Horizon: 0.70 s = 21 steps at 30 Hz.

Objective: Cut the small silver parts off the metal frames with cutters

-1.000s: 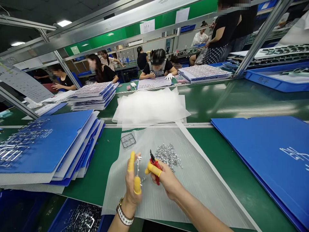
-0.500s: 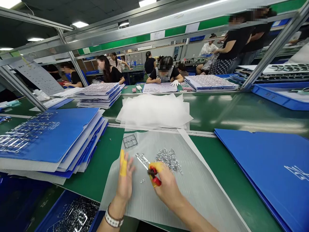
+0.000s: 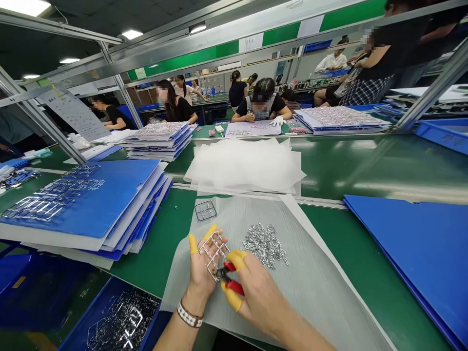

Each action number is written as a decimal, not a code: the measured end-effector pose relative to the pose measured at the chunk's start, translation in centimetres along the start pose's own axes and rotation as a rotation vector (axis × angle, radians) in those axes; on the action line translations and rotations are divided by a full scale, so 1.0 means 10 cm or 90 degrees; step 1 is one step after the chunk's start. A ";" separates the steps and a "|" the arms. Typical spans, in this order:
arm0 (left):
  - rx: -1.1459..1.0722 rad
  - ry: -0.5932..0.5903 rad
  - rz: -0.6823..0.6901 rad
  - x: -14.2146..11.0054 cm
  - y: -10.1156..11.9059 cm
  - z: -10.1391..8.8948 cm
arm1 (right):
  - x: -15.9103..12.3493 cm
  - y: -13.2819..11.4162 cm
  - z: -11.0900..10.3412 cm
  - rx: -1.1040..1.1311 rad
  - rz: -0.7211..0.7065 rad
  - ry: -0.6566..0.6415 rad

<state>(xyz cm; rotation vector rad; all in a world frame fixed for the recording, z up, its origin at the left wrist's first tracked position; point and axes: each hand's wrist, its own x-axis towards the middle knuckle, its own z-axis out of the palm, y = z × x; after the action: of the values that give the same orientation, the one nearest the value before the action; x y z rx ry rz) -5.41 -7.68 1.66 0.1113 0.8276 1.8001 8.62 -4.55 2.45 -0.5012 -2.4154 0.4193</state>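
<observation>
My left hand, palm up with yellow finger cots, holds a chrome sprue frame with small shiny parts across its middle. In my right hand, also in yellow finger cots, is a pair of red-handled nippers. Their jaws sit at the frame's lower end, on the palm; whether they are closed on the runner I cannot tell. Just right of the hands lies a pile of small chrome parts on a translucent foam sheet. Another sprue frame lies flat at the sheet's upper left.
A stack of blue boards with sprue frames on top stands left. More blue boards lie right. White foam sheets are piled behind. Lower left, a blue bin holds many frames. A co-worker sits opposite.
The sprue frame, earlier near the nippers and above the foam sheet, now rests on my left palm. The nippers have come to its lower end. The whole view has shifted slightly.
</observation>
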 end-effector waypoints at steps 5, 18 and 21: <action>0.058 -0.007 0.038 0.00 -0.10 -0.03 | 0.23 0.02 -0.13 -0.202 0.126 -0.153; 0.142 -0.023 0.072 -0.02 -0.13 -0.08 | 0.36 -0.03 -0.16 -0.207 0.188 -0.308; 0.150 -0.030 0.068 -0.02 -0.14 -0.09 | 0.37 -0.03 -0.18 -0.205 0.190 -0.323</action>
<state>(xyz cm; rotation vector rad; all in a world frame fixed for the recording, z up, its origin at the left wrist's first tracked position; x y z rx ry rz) -4.64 -8.06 0.30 0.3554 1.0134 1.7867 6.98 -2.85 5.84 -1.0078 -2.9263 0.3082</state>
